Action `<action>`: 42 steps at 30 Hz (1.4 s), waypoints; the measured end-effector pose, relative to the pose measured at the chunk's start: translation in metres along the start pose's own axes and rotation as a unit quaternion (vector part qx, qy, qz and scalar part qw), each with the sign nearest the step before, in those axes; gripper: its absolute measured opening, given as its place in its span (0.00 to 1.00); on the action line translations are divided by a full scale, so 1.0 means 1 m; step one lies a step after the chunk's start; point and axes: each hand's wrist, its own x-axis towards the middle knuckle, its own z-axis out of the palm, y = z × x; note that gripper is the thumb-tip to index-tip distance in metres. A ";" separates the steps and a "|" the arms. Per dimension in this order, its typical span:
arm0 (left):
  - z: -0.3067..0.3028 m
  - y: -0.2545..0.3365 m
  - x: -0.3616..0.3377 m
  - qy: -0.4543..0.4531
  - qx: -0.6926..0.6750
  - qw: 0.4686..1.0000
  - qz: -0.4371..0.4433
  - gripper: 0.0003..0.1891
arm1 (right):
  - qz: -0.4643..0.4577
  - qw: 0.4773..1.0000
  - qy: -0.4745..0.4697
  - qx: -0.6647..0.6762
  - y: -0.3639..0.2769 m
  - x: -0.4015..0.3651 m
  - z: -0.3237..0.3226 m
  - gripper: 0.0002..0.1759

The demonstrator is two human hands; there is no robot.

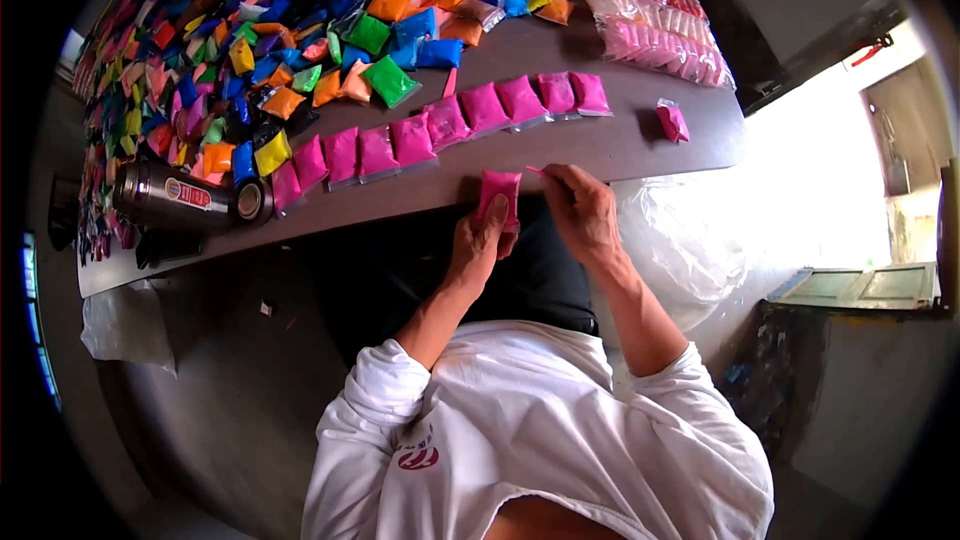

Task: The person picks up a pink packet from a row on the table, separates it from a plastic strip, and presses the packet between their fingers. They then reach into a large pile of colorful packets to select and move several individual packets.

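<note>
My left hand (pixel 478 245) is closed around a pink packet (pixel 501 183), its thumb pressed on the front, just off the table's near edge. To the right of it, my right hand (pixel 585 210) pinches a thin pink strip (pixel 535 170) whose tip points toward the packet without touching it. Beyond both hands, a curved row of similar pink packets (pixel 374 152) lies flat on the table, side by side. One more pink packet (pixel 672 121) rests alone at the table's right end.
A big heap of small packets in many colours (pixel 300 30) covers the table's left and back. A steel flask (pixel 180 195) lies on its side at the left. Bundled clear packs (pixel 660 30) sit at the back right. A clear plastic bag (pixel 680 245) is beyond my right arm.
</note>
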 end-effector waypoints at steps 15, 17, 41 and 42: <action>0.011 0.000 0.009 0.018 -0.024 0.999 -0.015 0.25 | -0.030 0.986 -0.052 -0.154 0.006 0.018 0.015 0.07; 0.010 -0.003 0.009 0.013 -0.005 1.000 -0.003 0.25 | 0.018 0.983 -0.052 -0.178 0.008 0.019 0.013 0.06; 0.009 -0.009 0.011 0.021 0.035 0.999 0.019 0.26 | -0.167 0.972 -0.075 -0.146 -0.001 0.023 0.008 0.05; 0.009 -0.011 0.012 0.023 0.064 0.997 0.029 0.26 | -0.160 0.970 -0.067 -0.168 0.004 0.026 0.008 0.05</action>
